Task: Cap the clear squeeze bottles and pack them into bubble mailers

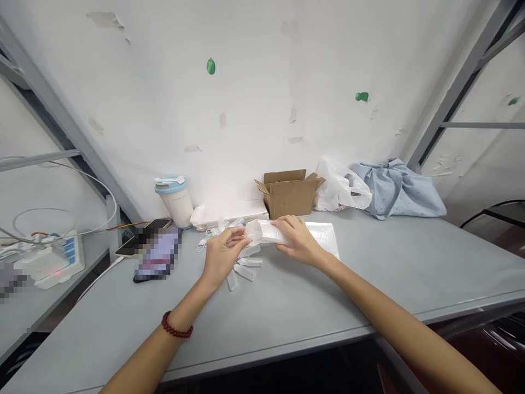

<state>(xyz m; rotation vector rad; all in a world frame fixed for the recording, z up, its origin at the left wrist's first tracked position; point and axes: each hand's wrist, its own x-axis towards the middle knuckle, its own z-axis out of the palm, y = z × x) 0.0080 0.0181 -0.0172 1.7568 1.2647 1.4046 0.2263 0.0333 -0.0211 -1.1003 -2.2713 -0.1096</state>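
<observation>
Both hands are at a small white bubble mailer [271,232], held just above the desk with its translucent mouth facing left. My left hand [222,254], with a dark red beaded bracelet on the wrist, pinches the edge of that mouth. Wrapped over the bag's body from the right is my right hand [298,241]. A flat white bubble mailer [327,241] lies on the desk behind the right hand. Below the left fingers, several small translucent plastic pieces [245,272] are spread out. What the bag contains, if anything, is hidden.
Along the wall stand a lidded cup [176,202], a white stack [233,212], an open cardboard box [291,197], a white plastic bag [338,189] and a blue cloth bag [400,191]. Phones [143,238] and a power strip [61,260] with cables are at the left.
</observation>
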